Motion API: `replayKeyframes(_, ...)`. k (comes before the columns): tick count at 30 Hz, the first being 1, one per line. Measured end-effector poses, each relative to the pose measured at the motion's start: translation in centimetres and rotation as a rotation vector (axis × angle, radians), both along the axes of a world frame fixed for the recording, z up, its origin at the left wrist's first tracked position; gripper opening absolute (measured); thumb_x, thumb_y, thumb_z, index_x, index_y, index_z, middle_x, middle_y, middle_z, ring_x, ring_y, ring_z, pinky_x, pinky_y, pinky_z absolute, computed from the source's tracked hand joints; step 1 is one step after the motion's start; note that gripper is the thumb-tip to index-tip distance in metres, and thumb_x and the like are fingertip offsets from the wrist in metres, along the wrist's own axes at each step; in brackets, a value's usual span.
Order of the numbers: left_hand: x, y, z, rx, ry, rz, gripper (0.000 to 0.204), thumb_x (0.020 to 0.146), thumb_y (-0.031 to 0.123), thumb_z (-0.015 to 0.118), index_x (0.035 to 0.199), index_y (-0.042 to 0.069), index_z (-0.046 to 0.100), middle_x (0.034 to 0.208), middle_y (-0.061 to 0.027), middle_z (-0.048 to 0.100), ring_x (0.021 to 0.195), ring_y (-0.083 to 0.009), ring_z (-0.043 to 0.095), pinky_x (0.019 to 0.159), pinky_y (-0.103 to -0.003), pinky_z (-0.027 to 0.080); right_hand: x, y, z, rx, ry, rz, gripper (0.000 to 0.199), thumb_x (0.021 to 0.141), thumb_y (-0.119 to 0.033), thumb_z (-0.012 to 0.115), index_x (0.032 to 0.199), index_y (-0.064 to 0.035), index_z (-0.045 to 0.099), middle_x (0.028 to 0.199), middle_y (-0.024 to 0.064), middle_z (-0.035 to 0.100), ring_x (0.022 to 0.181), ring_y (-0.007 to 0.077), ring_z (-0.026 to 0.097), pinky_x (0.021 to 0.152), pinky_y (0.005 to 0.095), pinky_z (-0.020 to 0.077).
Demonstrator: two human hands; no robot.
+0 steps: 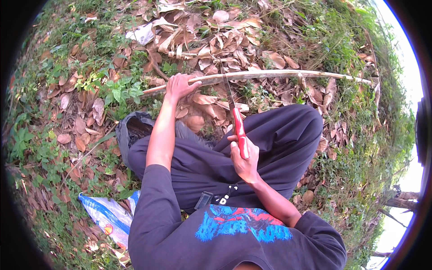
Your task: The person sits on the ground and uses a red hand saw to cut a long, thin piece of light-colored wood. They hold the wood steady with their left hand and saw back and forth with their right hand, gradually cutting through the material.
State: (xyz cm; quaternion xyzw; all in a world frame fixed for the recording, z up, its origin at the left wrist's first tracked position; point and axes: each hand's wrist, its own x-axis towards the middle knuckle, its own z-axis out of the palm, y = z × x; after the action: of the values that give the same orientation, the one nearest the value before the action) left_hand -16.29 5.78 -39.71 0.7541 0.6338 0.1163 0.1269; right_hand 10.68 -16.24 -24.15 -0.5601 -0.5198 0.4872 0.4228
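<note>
Hands (182,86) (244,162), well apart, hold wooden strip (270,74) and red-handled blade (229,92) crossing its edges.

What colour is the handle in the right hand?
The handle is red, best seen in the head view.

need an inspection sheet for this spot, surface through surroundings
Surface: green plants and dry brown leaves
Job's things: long pale wood-like strip; red-handled tool, its narrow dark blade crossing the strip
Clutter: dark grey plastic bag and blue-and-white plastic sheet, both on the person's left
Grips: left grip on the strip; right grip holding the tool
Cables: nothing seen
Surroundings: brown branches at the right edge
</note>
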Motion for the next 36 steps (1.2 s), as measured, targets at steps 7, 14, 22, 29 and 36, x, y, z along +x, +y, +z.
replayKeyframes(7, 0.2, 0.0, 0.3, 0.007, -0.002, -0.006, 0.057, 0.082, 0.067, 0.063, 0.102, 0.016, 0.078, 0.087, -0.0156, 0.072, 0.086, -0.0358, 0.069, 0.079, -0.046, 0.054, 0.1, -0.2, -1.3, -0.043, 0.056, -0.013, 0.013, 0.094, -0.003, 0.059, 0.102, 0.0022, 0.067, 0.058, -0.0003, 0.052, 0.05, 0.0055, 0.048, 0.05, 0.0245, 0.0394)
replayKeyframes(14, 0.1, 0.2, -0.3, -0.021, 0.011, 0.036, 0.058, 0.08, 0.071, 0.061, 0.099, 0.018, 0.079, 0.086, -0.0138, 0.073, 0.088, -0.0334, 0.07, 0.082, -0.047, 0.054, -0.3, -0.1, -1.7, -0.052, 0.045, -0.018, 0.01, 0.094, -0.002, 0.06, 0.101, 0.0016, 0.067, 0.058, -0.0007, 0.052, 0.05, 0.005, 0.048, 0.049, 0.0247, 0.0396)
replayKeyframes(22, 0.6, -0.2, -0.8, -0.013, 0.078, -0.007, 0.067, 0.083, 0.074, 0.057, 0.109, 0.013, 0.072, 0.101, -0.0149, 0.071, 0.1, -0.0332, 0.068, 0.089, -0.046, 0.051, -0.1, -1.0, -1.1, -0.094, 0.082, -0.041, 0.01, 0.096, -0.002, 0.058, 0.102, 0.0022, 0.066, 0.061, -0.0039, 0.052, 0.052, 0.0027, 0.046, 0.049, 0.0226, 0.0368)
replayKeyframes(29, -0.2, 0.7, -2.1, -0.298, -0.124, 0.108, 0.067, 0.088, 0.067, 0.052, 0.123, 0.012, 0.064, 0.114, -0.0215, 0.068, 0.112, -0.0395, 0.063, 0.097, -0.05, 0.047, 3.0, -3.4, 0.5, -0.144, 0.139, -0.08, 0.022, 0.099, -0.01, 0.057, 0.111, 0.0067, 0.062, 0.063, -0.0035, 0.049, 0.046, 0.0036, 0.042, 0.043, 0.0202, 0.0335)
replayKeyframes(36, -0.8, 1.7, -1.4, -0.456, -0.173, 0.04, 0.066, 0.078, 0.063, 0.068, 0.112, 0.007, 0.06, 0.116, -0.0209, 0.068, 0.111, -0.0372, 0.064, 0.091, -0.046, 0.049, 4.0, -2.9, 2.2, -0.161, 0.18, -0.085, 0.019, 0.098, -0.007, 0.056, 0.108, 0.0061, 0.064, 0.062, -0.0041, 0.052, 0.05, 0.0023, 0.046, 0.047, 0.0199, 0.0368)
